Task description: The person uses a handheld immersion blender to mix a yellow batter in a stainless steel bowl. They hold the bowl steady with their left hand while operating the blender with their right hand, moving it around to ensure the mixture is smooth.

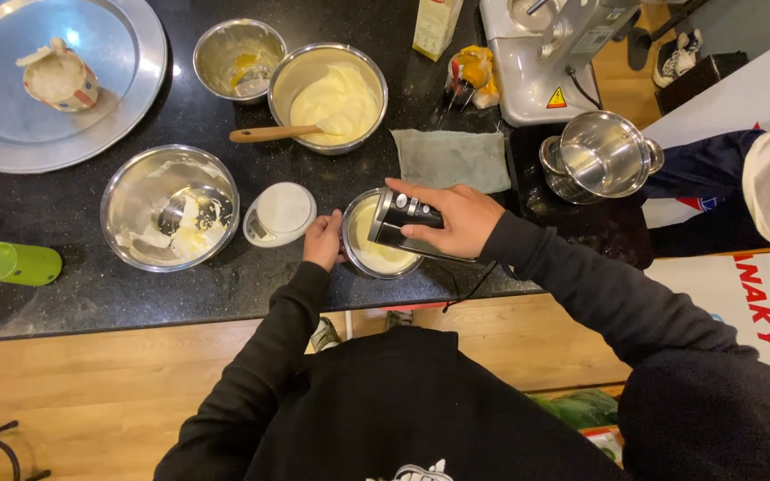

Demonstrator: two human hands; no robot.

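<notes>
Head view, looking down on a black countertop: the right hand is wrapped around a black hand mixer, held over a small steel bowl of pale batter near the counter's front edge. The left hand clasps that bowl's rim. Just left sits a white kitchen scale; a grey cloth lies behind.
</notes>
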